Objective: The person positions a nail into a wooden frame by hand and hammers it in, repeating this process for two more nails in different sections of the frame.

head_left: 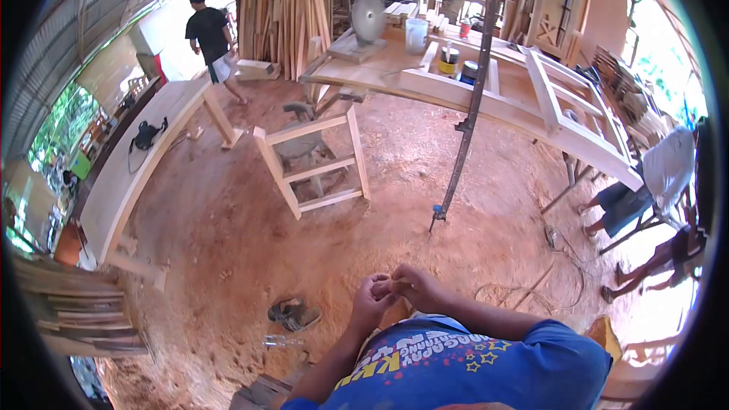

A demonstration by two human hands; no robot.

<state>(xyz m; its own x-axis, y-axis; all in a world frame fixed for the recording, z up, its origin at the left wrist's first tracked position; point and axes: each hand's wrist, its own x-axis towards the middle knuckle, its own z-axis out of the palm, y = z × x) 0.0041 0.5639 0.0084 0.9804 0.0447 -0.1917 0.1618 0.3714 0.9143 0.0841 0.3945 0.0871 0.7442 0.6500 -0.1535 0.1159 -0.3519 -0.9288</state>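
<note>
My left hand (372,296) and my right hand (418,288) meet in front of my blue shirt (456,361). The fingers of both are drawn together in a pinch, fingertips close to each other. Whatever is between them, if anything, is too small to make out. Beyond my hands a long dark metal bar clamp (469,118) leans from the bench, its blue-tipped lower end on the dirt floor. To the left on the ground lie a pair of dark sandals (293,313) and what looks like a clear plastic bottle (282,341).
A wooden frame (315,163) leans mid-floor. The workbench (364,72) bears a disc-shaped fan (368,17), a white bucket (416,35), cans and a large wooden frame (585,110). A plank table (144,152) stands left. One person (209,34) walks behind; others (661,175) stand right, near a cord (581,281).
</note>
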